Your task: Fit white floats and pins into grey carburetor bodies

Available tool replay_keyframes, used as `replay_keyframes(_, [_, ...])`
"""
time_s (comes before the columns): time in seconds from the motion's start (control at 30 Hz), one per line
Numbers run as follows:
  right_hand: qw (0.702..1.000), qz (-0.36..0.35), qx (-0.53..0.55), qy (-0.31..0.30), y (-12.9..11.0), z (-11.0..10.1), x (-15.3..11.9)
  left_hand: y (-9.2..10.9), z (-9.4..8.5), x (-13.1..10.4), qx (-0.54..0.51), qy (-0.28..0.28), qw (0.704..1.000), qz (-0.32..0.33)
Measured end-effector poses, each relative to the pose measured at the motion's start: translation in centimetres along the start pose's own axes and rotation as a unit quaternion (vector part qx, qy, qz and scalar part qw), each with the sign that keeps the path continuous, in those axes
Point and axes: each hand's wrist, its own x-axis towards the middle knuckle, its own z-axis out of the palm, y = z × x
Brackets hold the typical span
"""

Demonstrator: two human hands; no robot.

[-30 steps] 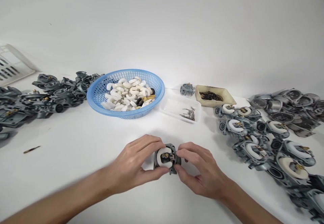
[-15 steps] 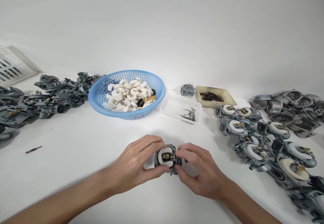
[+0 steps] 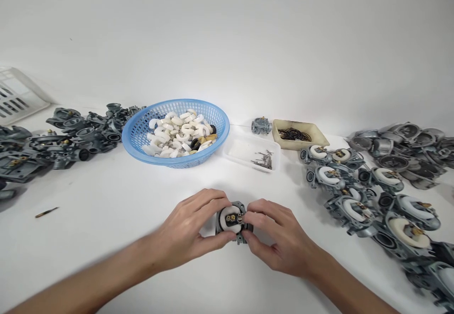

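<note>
Head cam: white surface (image 3: 124, 186) is prob. the best support, so keep work flat on it, L hand (image 3: 189, 226) steadying, R hand (image 3: 282, 238) easing w/ light fingertips, no forcing. Counts: 1 heap of metal bodies (image 3: 58, 146) toward left edge; 9 float-topped bodies (image 3: 354, 209) toward right edge; 1 heap of bowls (image 3: 393, 162) behind them; 1 blue basket (image 3: 173, 161) of floats near back edge; 2 trays, translucent tray (image 3: 239, 151) & cream tray (image 3: 298, 144); 1 lone body (image 3: 261, 125) at back edge; 1 metal housing (image 3: 231, 218) between hands, toward front edge, L hand clasping its left side, R thumb & index touching its right, can't tell if pinching anything; 1 C-shaped float (image 3: 223, 220) inside; 1 brass tool (image 3: 47, 212) toward left edge.
</note>
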Motion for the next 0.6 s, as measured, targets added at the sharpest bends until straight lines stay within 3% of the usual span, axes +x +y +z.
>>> replay_keyframes(0.6, [1.000,0.001,-0.003,0.001,-0.13,-0.25,0.12,0.23,0.13,0.32,-0.009,0.020,1.000,-0.003])
